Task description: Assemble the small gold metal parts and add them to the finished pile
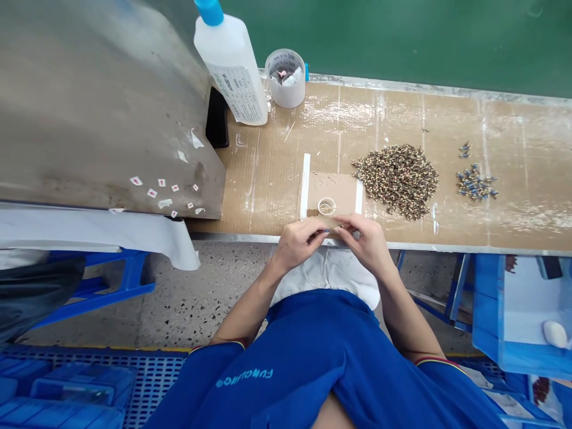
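Over the bench's front edge, my left hand pinches a tiny blue-and-metal part between thumb and forefinger. My right hand faces it from a short distance, thumb and forefinger brought together; whatever is in that pinch is too small to name. Just beyond the fingertips a small round white dish with a thin stick across it rests on a cardboard piece flanked by white strips. Right of this lies a large heap of tiny brass-coloured metal parts. Farther right is a smaller cluster of blue-and-metal parts.
A white bottle with a blue cap leans at the back left, beside a tape roll holding scraps and a black phone. Arrow stickers dot the metal surface at left. Blue trays stand below the bench at right.
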Demonstrator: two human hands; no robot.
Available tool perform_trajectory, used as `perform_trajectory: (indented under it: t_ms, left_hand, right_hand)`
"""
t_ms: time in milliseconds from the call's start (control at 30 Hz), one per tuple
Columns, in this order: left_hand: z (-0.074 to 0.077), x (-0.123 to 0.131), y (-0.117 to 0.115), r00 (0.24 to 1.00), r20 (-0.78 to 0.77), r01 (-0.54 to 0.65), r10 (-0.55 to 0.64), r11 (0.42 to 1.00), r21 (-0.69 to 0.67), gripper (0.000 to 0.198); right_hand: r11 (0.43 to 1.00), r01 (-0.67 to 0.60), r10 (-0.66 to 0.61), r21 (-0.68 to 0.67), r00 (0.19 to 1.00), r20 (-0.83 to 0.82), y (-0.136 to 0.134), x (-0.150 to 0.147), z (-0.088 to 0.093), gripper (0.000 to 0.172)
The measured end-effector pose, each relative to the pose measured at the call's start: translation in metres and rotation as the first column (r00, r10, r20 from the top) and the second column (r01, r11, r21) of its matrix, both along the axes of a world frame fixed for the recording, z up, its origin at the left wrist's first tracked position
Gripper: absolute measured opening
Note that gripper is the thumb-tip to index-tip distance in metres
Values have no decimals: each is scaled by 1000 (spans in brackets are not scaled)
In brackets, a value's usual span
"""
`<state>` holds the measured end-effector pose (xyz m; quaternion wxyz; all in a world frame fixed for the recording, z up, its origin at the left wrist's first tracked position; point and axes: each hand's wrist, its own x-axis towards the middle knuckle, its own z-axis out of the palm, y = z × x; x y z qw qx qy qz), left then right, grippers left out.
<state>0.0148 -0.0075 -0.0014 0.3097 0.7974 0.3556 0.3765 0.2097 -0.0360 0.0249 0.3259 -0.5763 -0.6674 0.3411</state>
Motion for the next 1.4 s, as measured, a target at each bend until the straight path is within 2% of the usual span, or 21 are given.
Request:
perform_trajectory:
  t_ms: [133,367,633,767,933,1067,1400]
  left_hand:
    - [1,0,2,1000,-15,-12,12,1000,-13,17]
    - [-1,-1,1,1000,-28,-4,1,996,-90,14]
    - [-1,2,1,999,-32,-14,12,998,-68,11]
    - [-1,4,1,996,-84,-36,29,996,-87,12]
    - [0,5,0,996,-81,-36,29,996,-77,16]
    - [-1,5,0,995,-90,-39,31,996,-85,19]
    - [-1,2,0,995,-103,-23,15,997,-71,26]
  right_hand:
    - [986,134,-144,-99,985,-99,0,0,-1,20]
    - [956,218,-261,-198,938,-230,-4,-4,-9,25]
    - [967,193,-236,-169,928,-289,-7,-11,-14,27]
    - [949,206,-282,-239,893,-351,-8,-12,-16,38]
    - [919,224,-347,-324,851,-395,-8,-16,-18,38]
    - [914,223,-360,-339,831,-424,-10,-18,-17,41]
    - [940,170,-275,-295,890,-364,-12,-16,-14,39]
